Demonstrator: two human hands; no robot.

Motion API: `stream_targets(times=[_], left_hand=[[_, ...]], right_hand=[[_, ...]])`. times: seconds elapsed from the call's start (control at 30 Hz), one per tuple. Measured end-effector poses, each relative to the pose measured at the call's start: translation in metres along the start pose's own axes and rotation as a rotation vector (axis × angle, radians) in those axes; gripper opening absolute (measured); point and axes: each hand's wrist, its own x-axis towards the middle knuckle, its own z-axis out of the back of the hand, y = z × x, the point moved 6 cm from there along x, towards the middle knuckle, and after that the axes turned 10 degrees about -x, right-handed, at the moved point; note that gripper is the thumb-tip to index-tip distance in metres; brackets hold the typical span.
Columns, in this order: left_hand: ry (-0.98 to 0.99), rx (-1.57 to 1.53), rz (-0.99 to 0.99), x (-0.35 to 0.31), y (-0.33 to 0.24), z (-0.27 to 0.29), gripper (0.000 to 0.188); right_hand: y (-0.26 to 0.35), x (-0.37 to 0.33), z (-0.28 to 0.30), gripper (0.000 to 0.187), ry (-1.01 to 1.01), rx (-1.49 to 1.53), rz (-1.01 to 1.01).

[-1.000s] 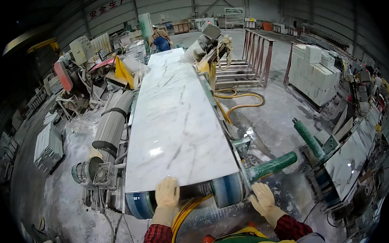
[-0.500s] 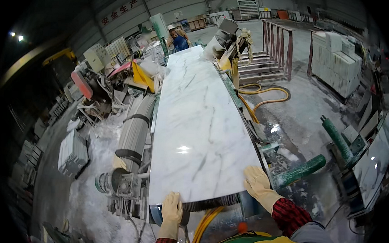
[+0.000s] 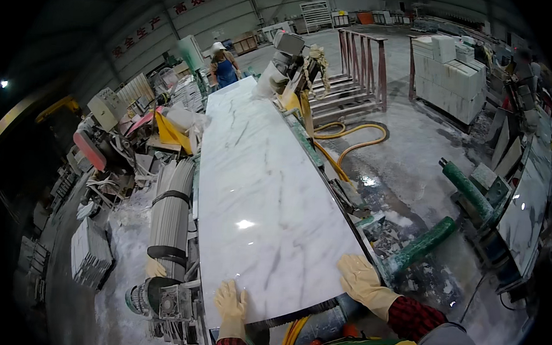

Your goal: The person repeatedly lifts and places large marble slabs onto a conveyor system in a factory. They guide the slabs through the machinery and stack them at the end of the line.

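A long polished white stone slab (image 3: pixel 273 216) with grey veins lies flat on a roller conveyor and stretches away from me. On its near left corner rests my left hand (image 3: pixel 231 301), in a cream rubber glove, fingers laid on the top face. My right hand (image 3: pixel 364 282), gloved alike, lies flat over the near right corner with its fingers pointing to the slab's middle. Neither hand is wrapped round anything. Below the near edge show a dark belt end and yellow hoses (image 3: pixel 292 338).
Beside the slab on the left runs a ribbed grey roll cover (image 3: pixel 171 213) with a motor (image 3: pixel 148 296). Green rollers (image 3: pixel 420 246) jut out at the right. A person in a blue apron (image 3: pixel 225 71) stands at the far end. A maroon rack (image 3: pixel 364 70) and stacked slabs (image 3: pixel 449 79) stand beyond.
The slab's near edge has come closer to me. My left hand has shifted from the edge onto the top face, its fingers spreading. The view has turned slightly right.
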Motion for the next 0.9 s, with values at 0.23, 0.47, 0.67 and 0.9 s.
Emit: stream_targets(times=[0.23,0.47,0.67,0.9], left_hand=[[0.024,0.003,-0.049,0.074,-0.019,0.002,0.069],[-0.012,-0.027,-0.134,0.101,-0.024,0.015,0.066],[-0.042,-0.056,-0.155,0.105,-0.021,0.016,0.064],[-0.067,-0.045,-0.169,0.103,-0.021,0.025,0.06]], right_hand=[[-0.005,0.005,-0.024,0.056,-0.007,-0.07,-0.067],[0.008,0.021,-0.017,0.06,0.024,-0.072,-0.146],[0.011,0.02,-0.015,0.059,-0.046,-0.099,-0.145],[0.012,0.013,-0.025,0.058,-0.088,-0.079,-0.133]])
